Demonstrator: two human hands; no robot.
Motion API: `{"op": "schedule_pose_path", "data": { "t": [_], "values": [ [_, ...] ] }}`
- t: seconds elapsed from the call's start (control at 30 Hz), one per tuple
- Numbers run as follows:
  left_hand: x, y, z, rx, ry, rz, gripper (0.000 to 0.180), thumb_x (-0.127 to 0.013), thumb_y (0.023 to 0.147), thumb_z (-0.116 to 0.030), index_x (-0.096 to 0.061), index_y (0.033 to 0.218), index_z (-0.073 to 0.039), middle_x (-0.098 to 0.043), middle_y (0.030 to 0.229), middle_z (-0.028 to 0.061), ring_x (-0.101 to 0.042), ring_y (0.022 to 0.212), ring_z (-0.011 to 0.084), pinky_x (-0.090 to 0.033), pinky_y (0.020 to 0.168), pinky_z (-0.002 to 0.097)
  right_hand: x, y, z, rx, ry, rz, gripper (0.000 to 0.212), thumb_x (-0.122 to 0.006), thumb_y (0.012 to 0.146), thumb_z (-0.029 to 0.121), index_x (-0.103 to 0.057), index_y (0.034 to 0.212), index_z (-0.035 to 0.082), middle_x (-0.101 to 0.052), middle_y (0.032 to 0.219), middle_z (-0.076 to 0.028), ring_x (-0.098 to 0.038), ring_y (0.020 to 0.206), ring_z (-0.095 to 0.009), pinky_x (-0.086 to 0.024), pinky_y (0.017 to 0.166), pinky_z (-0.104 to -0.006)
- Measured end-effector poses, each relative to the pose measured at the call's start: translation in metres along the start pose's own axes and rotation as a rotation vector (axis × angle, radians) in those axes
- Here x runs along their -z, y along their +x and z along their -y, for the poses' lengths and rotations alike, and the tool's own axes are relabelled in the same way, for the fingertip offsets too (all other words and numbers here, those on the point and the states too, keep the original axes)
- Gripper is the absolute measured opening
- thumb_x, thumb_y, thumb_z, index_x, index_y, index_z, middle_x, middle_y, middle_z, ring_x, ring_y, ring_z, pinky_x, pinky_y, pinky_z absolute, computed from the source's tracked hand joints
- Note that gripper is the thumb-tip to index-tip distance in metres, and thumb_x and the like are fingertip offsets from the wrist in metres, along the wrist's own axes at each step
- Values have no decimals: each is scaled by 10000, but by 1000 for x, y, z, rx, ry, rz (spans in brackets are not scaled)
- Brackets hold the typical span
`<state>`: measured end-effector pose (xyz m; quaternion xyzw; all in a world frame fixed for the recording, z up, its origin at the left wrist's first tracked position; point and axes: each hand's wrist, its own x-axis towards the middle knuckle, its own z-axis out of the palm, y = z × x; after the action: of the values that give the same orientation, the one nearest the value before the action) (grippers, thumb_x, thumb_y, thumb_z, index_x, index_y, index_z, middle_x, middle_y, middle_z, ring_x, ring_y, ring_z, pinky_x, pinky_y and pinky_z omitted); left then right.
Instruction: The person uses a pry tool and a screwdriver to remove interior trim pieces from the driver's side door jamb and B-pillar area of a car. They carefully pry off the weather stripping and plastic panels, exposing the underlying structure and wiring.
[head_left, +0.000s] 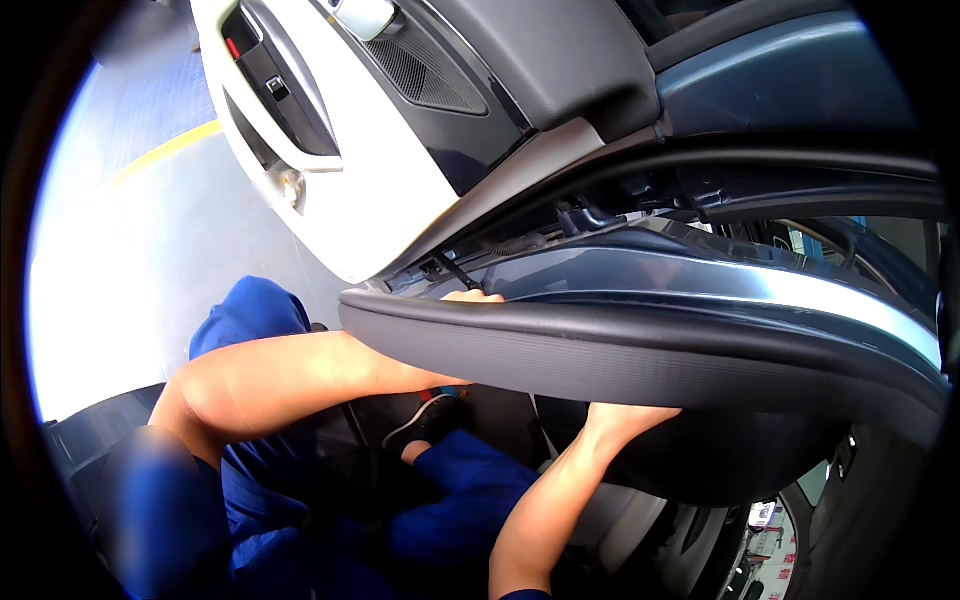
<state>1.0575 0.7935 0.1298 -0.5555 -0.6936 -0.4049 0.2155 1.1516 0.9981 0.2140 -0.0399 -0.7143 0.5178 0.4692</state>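
A long, curved dark grey trim strip (600, 345) with a finely ribbed face runs across the middle, along the edge of a car's door opening. My left hand (472, 297) reaches behind its left end. Its fingertips curl over the strip's upper edge, while the strip hides the rest of the hand. Against the lower edge, farther right, rests my right hand (632, 418); the strip hides its fingers. Just beyond the strip lies the glossy dark blue-grey door frame (640, 272) of the car body.
At the top, an open car door (370, 160) with a white and black inner panel stands beyond the opening. A black door check strap (458, 272) sits near the hinge side. Below are my blue-clothed legs (455, 490) and a black shoe (425, 420). Grey floor (250, 215) with a yellow line lies left.
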Motion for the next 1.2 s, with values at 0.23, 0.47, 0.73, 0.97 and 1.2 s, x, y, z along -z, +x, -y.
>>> {"op": "schedule_pose_path", "data": {
  "t": [0.23,0.47,0.73,0.97,1.2],
  "values": [
    [-16,16,-17,122,238,48,297,-617,905,-201,-616,1027,70,-585,572,81,-630,458,233,-462,371,330,1,-6,-1,-161,11,-65,265,-633,993,164,-605,1180,-23,-652,1106,-109,-641,965,-185,-551,880,-341],
    [-63,5,24,36,-216,-423,255,-638,965,-218,-672,1148,-44,-668,1132,126,-644,1028,242,-527,872,411,-13,7,8,96,-152,-57,521,-707,910,64,-494,1350,-116,-641,1228,-187,-645,1060,-232,-510,988,-353],
    [-19,40,12,1080,-1344,561,204,-523,983,-122,-601,1166,-77,-497,686,-17,-416,493,90,-292,406,256,-19,10,13,270,-437,-58,673,-622,929,-8,-305,1514,-111,-621,1102,-144,-562,762,-60,-483,760,-189],
    [-31,47,2,845,-1023,414,236,-532,950,-143,-595,1152,-40,-512,678,6,-451,477,105,-317,388,271,-19,8,15,124,-508,-80,707,-615,929,-18,-258,1529,-129,-608,1211,-226,-617,867,-125,-520,834,-234],
    [-43,45,11,438,-506,281,277,-564,902,-172,-601,1103,14,-566,727,60,-539,534,148,-396,420,304,-20,8,20,164,-461,-18,757,-666,945,42,-209,1516,-154,-514,1371,-340,-601,1250,-324,-498,1075,-400]
  ]
}}
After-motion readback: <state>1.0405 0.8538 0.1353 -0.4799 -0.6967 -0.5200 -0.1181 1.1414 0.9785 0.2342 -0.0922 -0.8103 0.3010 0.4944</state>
